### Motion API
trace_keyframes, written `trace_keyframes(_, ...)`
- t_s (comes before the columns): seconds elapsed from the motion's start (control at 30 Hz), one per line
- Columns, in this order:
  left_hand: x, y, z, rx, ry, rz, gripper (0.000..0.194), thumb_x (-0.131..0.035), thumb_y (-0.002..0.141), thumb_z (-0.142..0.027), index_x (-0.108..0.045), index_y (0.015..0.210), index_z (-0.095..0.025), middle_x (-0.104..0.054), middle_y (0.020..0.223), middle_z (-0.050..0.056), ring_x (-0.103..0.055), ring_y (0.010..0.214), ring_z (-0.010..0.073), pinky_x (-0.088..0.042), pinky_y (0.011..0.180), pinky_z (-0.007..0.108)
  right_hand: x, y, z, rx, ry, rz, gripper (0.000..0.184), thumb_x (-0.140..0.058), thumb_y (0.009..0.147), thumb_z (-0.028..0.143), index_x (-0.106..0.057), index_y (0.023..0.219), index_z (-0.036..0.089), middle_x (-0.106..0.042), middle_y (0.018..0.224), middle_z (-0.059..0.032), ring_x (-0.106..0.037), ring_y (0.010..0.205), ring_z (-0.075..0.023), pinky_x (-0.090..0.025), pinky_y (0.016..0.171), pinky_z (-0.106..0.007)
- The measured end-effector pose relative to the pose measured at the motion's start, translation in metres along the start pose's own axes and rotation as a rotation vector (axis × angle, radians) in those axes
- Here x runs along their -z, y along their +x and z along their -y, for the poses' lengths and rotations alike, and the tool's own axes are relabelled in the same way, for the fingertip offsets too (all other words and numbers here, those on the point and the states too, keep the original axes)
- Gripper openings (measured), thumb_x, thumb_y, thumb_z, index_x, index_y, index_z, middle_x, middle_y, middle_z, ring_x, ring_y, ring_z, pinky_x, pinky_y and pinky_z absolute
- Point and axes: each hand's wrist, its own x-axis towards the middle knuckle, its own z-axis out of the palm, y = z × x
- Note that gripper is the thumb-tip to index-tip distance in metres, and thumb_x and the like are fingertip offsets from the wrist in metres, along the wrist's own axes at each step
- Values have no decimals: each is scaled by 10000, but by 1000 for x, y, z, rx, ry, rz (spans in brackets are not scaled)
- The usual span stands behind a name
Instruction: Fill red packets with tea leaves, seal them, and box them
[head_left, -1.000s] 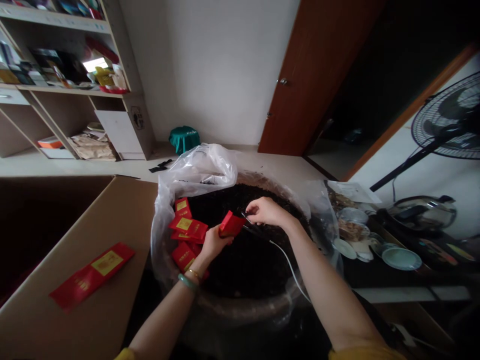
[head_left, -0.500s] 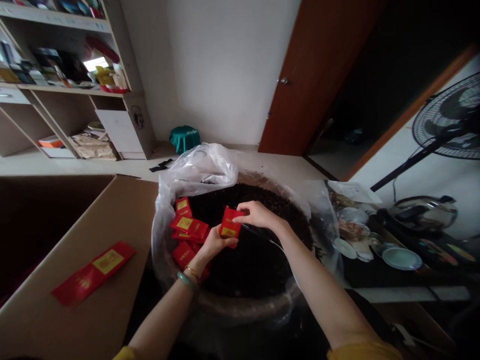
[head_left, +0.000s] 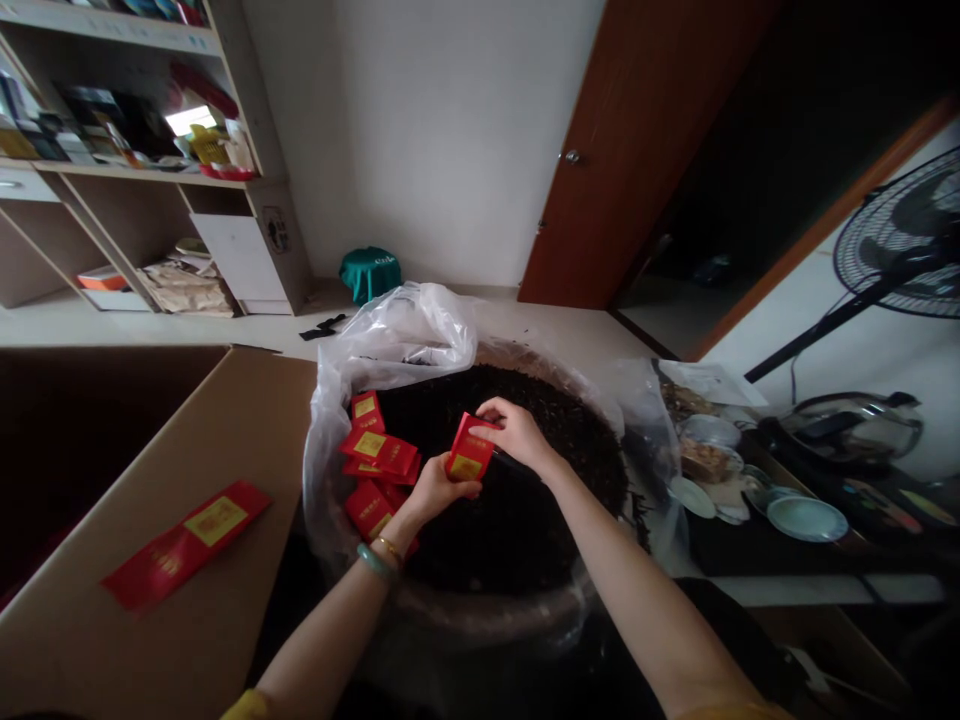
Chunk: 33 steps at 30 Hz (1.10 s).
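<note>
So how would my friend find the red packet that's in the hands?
Look for the big see-through plastic bag in the middle, with dark, loose stuff inside. Over that stuff, the left hand and right hand meet at a red packet with a yellow patch. Other red packets lie at the bag's left edge or on the cardboard flap; this is the only one held.
</note>
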Motion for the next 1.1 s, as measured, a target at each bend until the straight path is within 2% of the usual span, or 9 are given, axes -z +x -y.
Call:
trace_keyframes(0.07, -2, -2, -1, 5, -68, 48, 490, -878, 465, -297, -616, 836, -113, -696, 659, 5, -648, 575, 162, -537, 625, 295, -5, -6, -2, -59, 143, -27, 508, -778, 604, 368, -627, 1056, 190, -662, 882, -18, -581, 663, -126, -473, 641, -256)
trace_keyframes(0.1, -3, -3, -3, 14, -93, 84, 488, -876, 474, -313, -618, 834, -108, -696, 654, 10, -648, 575, 162, -539, 634, 300, -6, -9, -2, -80, 179, -8, 525, -783, 590, 377, -631, 1052, 179, -671, 878, -25, -586, 656, -131, -477, 630, -258)
trace_keyframes(0.17, -3, -5, -6, 31, -131, 134, 493, -879, 474, -328, -627, 832, -101, -701, 663, 21, -653, 591, 165, -540, 652, 303, -9, -14, 0, -106, 193, 41, 394, -767, 602, 400, -675, 891, 149, -685, 782, -27, -584, 630, -142, -469, 606, -257)
trace_keyframes(0.27, -2, -6, -10, 7, -195, 139, 536, -874, 498, -336, -649, 927, -105, -732, 822, 55, -681, 722, 180, -537, 732, 299, -12, -18, 3, -126, 165, 42, 279, -724, 652, 411, -678, 691, 138, -673, 643, -15, -555, 567, -137, -436, 553, -241)
trace_keyframes(0.37, -1, -6, -12, -29, -227, 123, 530, -848, 557, -354, -658, 989, -112, -733, 938, 77, -685, 808, 188, -527, 786, 296, -14, -18, 4, -114, 116, 7, 271, -719, 661, 407, -687, 659, 137, -649, 582, 3, -517, 525, -119, -392, 507, -220)
trace_keyframes(0.57, 0, -7, -14, -6, -225, 129, 475, -836, 576, -360, -674, 939, -99, -737, 874, 79, -683, 754, 191, -530, 754, 298, -16, -15, 1, -75, 55, -25, 289, -712, 666, 414, -668, 608, 134, -597, 522, 16, -464, 497, -103, -345, 485, -212)
trace_keyframes(0.73, 0, -8, -13, -11, -249, 117, 506, -835, 584, -343, -660, 994, -104, -729, 894, 75, -675, 763, 185, -523, 749, 288, -19, -16, 2, -64, 49, -48, 267, -696, 681, 386, -655, 592, 138, -588, 515, 25, -444, 486, -94, -337, 491, -213)
trace_keyframes(0.9, 1, -4, -8, 6, -296, 36, 506, -770, 641, -476, -664, 986, -121, -718, 890, 60, -657, 758, 172, -510, 712, 267, -21, -17, 2, -85, 44, 4, 247, -684, 697, 379, -675, 639, 139, -627, 560, 10, -498, 519, -114, -362, 509, -220)
trace_keyframes(1.1, 6, -1, -10, -66, -186, -128, 430, -736, 641, -532, -682, 751, -120, -680, 674, 13, -589, 601, 129, -457, 578, 221, -26, -17, -6, -122, 148, 42, 294, -666, 694, 421, -696, 798, 149, -696, 732, -35, -596, 646, -167, -435, 565, -246)
